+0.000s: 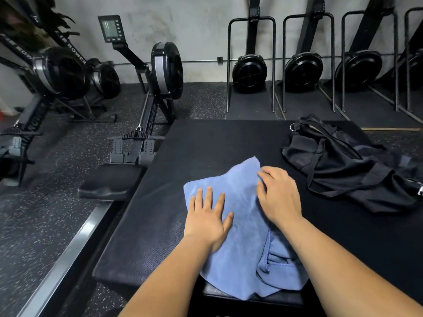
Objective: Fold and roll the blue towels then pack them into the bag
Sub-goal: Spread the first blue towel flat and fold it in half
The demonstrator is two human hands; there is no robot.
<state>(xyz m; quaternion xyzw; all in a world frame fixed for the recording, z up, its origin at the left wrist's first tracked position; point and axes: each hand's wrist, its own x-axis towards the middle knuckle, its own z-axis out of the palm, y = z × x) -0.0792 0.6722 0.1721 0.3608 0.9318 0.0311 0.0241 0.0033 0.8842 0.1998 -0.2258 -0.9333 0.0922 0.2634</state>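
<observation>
A blue towel [240, 197] lies spread and rumpled on a black padded platform [206, 145], its near end bunched and hanging over the front edge. My left hand [207, 216] presses flat on the towel's left part, fingers apart. My right hand [278, 193] rests on the towel's right side, its fingers curled at the cloth's far right edge. A limp black bag [343, 165] with straps and a metal ring lies on the platform to the right, apart from the towel.
Rowing machines [158, 72] stand on the speckled rubber floor to the left and behind. One rower's seat [109, 181] and rail run along the platform's left edge. More rowers [249, 69] are stored upright against the back wall.
</observation>
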